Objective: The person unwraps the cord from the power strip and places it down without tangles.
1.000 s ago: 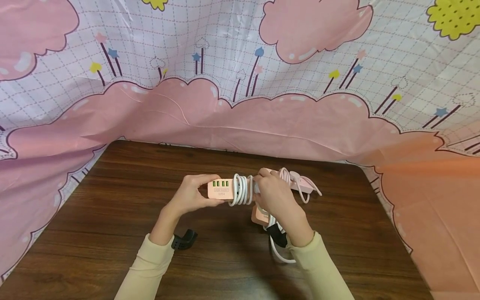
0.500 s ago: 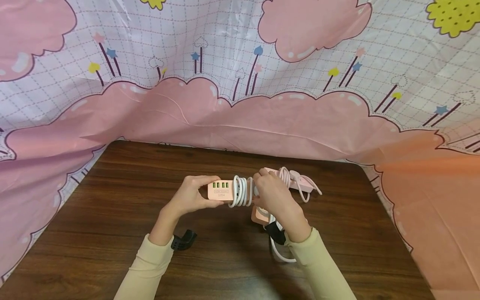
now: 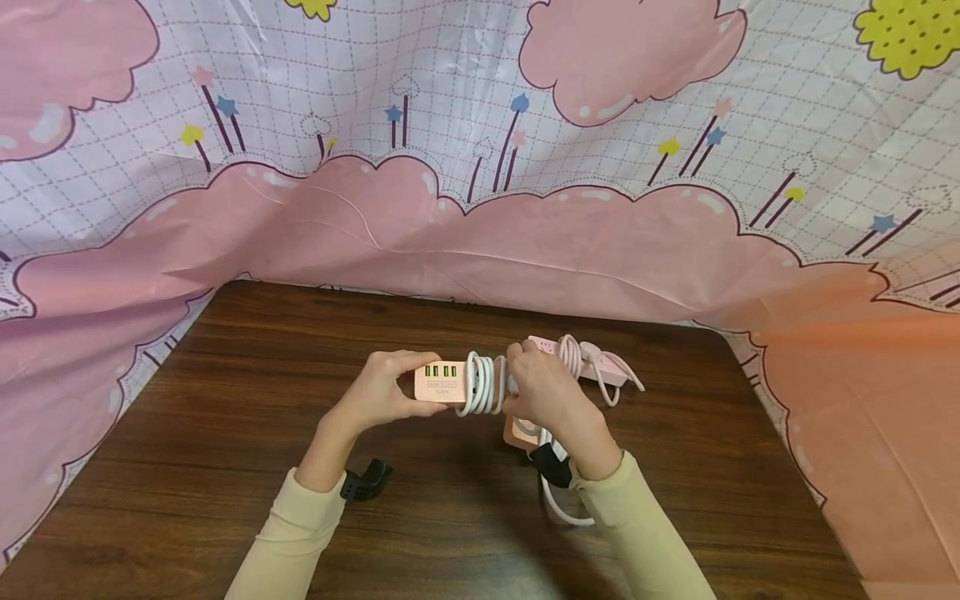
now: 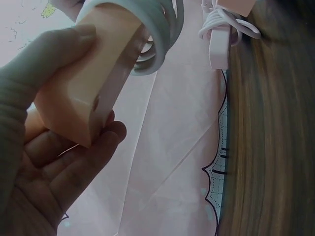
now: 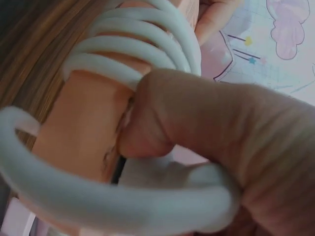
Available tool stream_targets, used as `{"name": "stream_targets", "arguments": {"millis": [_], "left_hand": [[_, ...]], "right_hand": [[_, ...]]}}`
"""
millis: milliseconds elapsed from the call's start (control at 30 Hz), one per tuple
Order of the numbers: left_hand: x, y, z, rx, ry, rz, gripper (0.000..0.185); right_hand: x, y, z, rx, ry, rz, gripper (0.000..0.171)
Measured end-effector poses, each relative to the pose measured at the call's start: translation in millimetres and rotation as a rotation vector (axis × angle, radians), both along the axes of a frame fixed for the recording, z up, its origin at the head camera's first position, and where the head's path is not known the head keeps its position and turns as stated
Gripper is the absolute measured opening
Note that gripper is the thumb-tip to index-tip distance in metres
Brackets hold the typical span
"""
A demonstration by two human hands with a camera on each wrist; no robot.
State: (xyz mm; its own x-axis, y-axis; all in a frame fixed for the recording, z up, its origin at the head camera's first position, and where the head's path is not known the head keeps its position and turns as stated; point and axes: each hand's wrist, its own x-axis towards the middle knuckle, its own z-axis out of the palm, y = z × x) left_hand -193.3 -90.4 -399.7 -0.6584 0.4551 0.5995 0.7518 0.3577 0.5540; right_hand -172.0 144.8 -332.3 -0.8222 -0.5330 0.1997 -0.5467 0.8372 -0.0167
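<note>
Wrapping several white cable [image 3: 483, 382] loops, a pale pink power strip [image 3: 442, 382].

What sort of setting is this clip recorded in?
Probably a makeshift indoor recording spot, not a workshop: a dark wooden table with a cartoon cloud-print plastic sheet draped behind and around it, and pink power strips wrapped in white cord as the only items handled.
</note>
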Motion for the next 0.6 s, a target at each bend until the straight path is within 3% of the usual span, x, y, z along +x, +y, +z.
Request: {"name": "stream_targets", "arguments": {"millis": [200, 433, 600], "left_hand": [[-0.6, -1, -0.2, -0.001, 0.011, 0.006, 0.053], [-0.4, -1, 0.9, 0.008, 0.059, 0.057, 0.054], [0.8, 0, 1.0, -0.009, 0.069, 0.056, 0.054]], "right_hand": [[2.5, -3, 3.1, -0.002, -0.017, -0.028, 0.024], [5.0, -10, 6.8, -0.070, -0.087, -0.226, 0.021], [6.0, -12, 1.4, -0.051, -0.067, -0.279, 0.022]]}}
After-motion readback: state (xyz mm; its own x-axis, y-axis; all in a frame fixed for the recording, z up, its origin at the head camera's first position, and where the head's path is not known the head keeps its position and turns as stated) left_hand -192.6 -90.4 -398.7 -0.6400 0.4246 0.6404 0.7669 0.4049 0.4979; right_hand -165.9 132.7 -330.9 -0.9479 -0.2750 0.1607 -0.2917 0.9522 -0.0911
